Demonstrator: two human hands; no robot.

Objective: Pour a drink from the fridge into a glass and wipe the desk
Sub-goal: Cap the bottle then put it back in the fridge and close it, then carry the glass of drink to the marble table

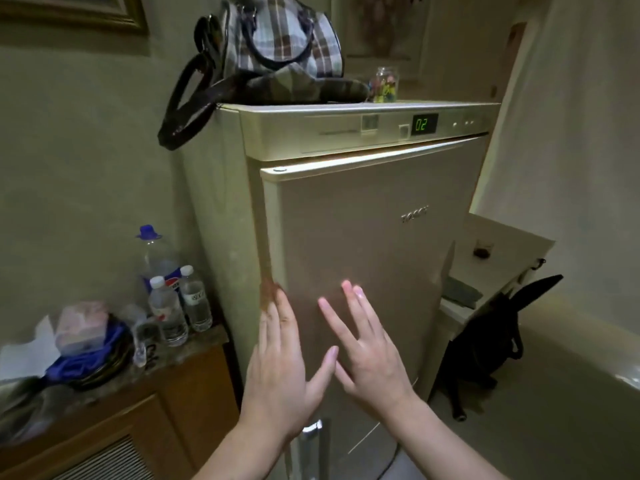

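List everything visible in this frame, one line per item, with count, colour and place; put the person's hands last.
fridge: 1, beige, centre, door shut, display reads 02
plaid bag: 1, grey-brown check, on fridge top
glass jar: 1, clear with coloured contents, fridge top, right of bag
large bottle: 1, clear, blue cap, counter left of fridge
small bottles: 2, clear, white caps, in front of large bottle
counter: 1, brown wood cabinet, lower left
black bag: 1, black, right of fridge
left hand: 1, open, fingertips at door's left edge
right hand: 1, open, in front of door
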